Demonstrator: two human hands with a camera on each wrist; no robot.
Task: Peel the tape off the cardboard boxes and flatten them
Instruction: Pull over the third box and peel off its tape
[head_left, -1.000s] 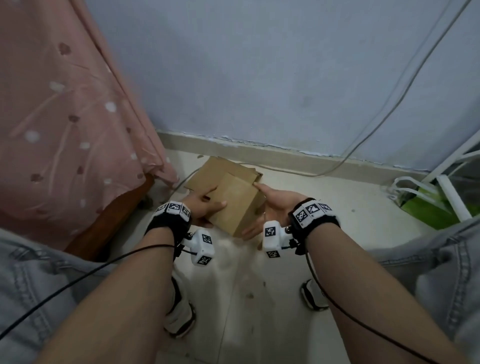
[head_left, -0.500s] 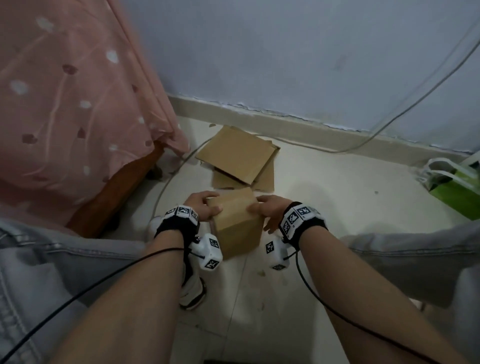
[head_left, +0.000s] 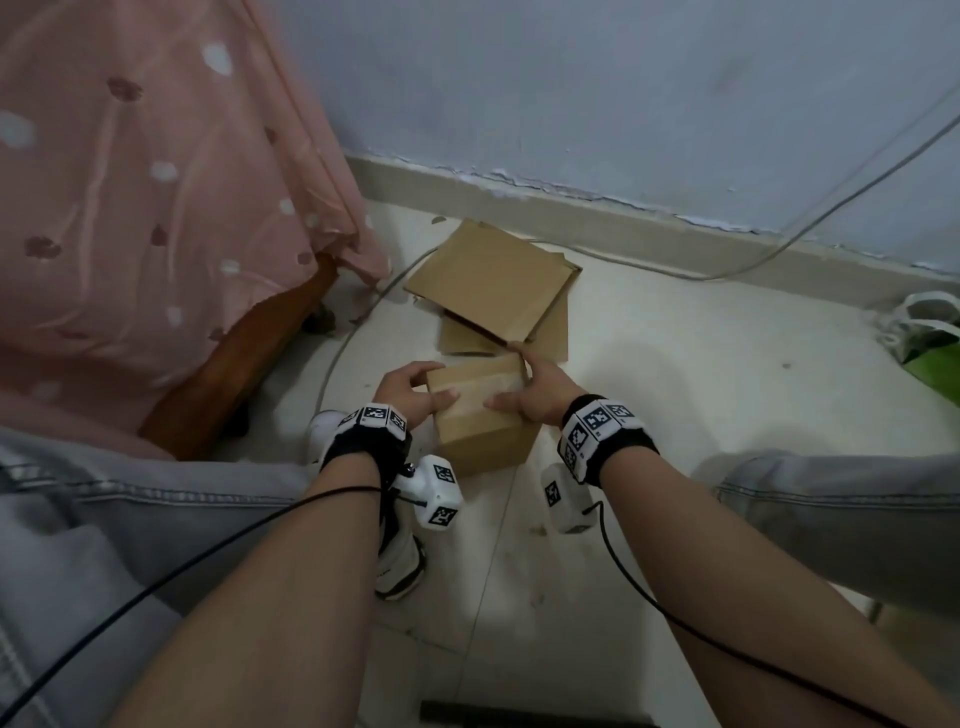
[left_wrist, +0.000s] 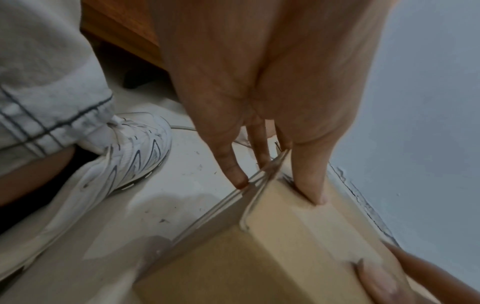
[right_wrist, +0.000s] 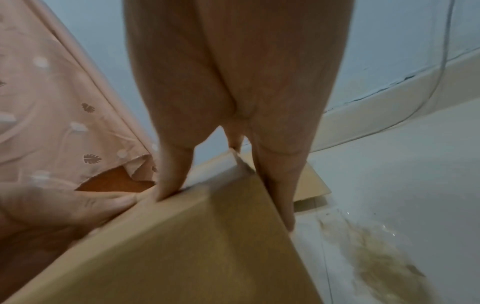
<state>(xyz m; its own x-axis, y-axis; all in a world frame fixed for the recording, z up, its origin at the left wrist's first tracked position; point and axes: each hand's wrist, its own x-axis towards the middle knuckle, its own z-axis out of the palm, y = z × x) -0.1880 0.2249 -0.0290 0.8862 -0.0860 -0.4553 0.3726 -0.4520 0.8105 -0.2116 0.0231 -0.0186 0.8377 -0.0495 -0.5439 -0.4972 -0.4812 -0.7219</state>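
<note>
A small brown cardboard box is held between both hands just above the floor, near the knees. My left hand grips its left side, thumb on the taped top face and fingers down the side. My right hand grips the right side, thumb on top and fingers along the far right edge. In the left wrist view the left thumb presses the top of the box while the fingers lie along its edge. In the right wrist view the box fills the lower half. Flattened cardboard pieces lie on the floor behind.
A bed with a pink patterned sheet and a wooden frame stands at the left. A cable runs along the baseboard. A green and white bag sits at the far right. A white shoe is below the left wrist.
The box came away from the flattened cardboard and toward me, lower and closer to the knees. Both hands kept hold of it and turned its taped face upward.
</note>
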